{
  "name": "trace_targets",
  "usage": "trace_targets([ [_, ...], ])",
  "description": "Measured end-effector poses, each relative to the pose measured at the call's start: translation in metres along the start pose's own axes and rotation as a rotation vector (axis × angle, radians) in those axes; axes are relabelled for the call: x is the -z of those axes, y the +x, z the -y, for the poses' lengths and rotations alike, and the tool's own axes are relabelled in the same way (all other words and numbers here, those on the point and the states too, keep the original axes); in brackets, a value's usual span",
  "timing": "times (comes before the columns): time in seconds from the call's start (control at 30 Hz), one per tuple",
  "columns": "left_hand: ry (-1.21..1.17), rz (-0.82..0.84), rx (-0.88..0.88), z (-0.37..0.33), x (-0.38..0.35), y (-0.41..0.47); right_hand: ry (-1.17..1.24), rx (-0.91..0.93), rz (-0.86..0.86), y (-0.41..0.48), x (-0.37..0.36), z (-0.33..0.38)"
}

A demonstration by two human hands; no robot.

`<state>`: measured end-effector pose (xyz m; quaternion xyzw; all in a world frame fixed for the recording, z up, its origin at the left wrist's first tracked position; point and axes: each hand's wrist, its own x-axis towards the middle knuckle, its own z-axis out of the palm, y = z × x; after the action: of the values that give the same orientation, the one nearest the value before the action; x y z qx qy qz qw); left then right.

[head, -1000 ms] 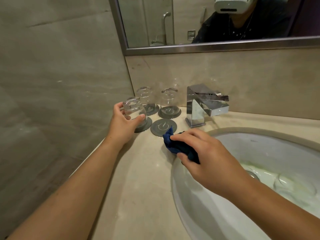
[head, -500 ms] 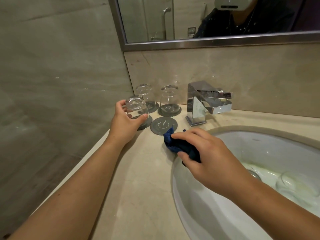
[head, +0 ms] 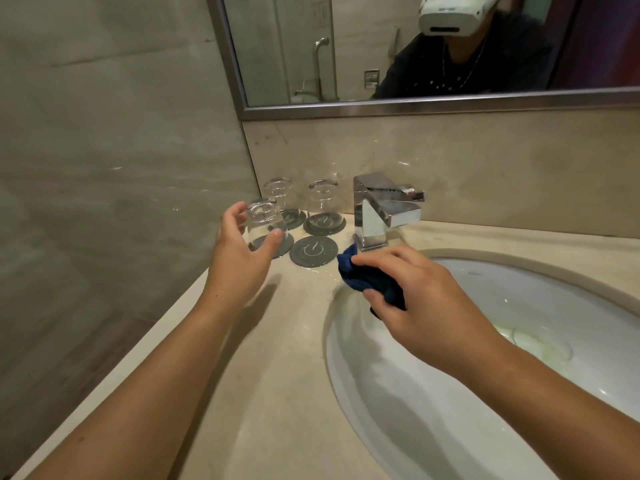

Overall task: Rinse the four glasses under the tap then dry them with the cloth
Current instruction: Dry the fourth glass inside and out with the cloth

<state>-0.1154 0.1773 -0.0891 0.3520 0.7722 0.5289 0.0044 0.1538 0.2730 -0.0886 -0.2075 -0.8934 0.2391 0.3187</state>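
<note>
Left hand [head: 239, 261] with grip lying loosely apart around an upturned clear glass tumbler [head: 265, 220] sitting on a round grey coaster [head: 286, 246], right hand [head: 426, 299] with grip clamping a bunched dark blue cloth [head: 356, 276] just to the right

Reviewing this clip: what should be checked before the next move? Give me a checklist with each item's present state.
1. Front glass upside down on its coaster: ok.
2. Left hand clear of that glass: cannot tell; the fingers are spread, but the thumb overlaps the glass.
3. Right hand holding the blue cloth: ok.
4. Back left glass and back right glass upside down on coasters: ok.
5. Empty coaster free for the fourth glass: ok.
6. Fourth glass located: cannot tell; there is only a blurry shape low in the basin.
</note>
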Motion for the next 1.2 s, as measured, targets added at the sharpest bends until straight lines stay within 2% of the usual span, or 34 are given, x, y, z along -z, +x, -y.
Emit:
trace_targets([
  [0.17, 0.123, 0.052, -0.162, -0.043, 0.002, -0.062, -0.032, -0.035, -0.046, -0.035, 0.038, -0.001],
  [0.37, 0.343, 0.323, -0.455, -0.095, -0.029, -0.131, -0.068, -0.114, -0.086, -0.081, 0.083, -0.016],
  [0.6, 0.463, 0.507, -0.514, -0.135, -0.083, -0.180, -0.133, -0.181, -0.263, -0.114, 0.118, -0.049],
  [0.7, 0.487, 0.629, -0.478, -0.143, -0.112, -0.186, -0.070, -0.253, -0.339, -0.124, 0.119, -0.064],
  [0.9, 0.574, 0.865, -0.298, -0.142, -0.165, -0.183, 0.101, -0.343, -0.464, -0.121, 0.128, -0.072],
  [1.03, 0.522, 0.955, -0.128, -0.140, -0.209, -0.174, 0.312, -0.466, -0.508, -0.117, 0.123, -0.083],
  [1.13, 0.428, 1.043, 0.043, -0.131, -0.233, -0.171, 0.387, -0.534, -0.557, -0.115, 0.121, -0.091],
  [1.2, 0.335, 1.048, 0.087, -0.124, -0.244, -0.171, 0.425, -0.560, -0.595, -0.114, 0.121, -0.093],
])
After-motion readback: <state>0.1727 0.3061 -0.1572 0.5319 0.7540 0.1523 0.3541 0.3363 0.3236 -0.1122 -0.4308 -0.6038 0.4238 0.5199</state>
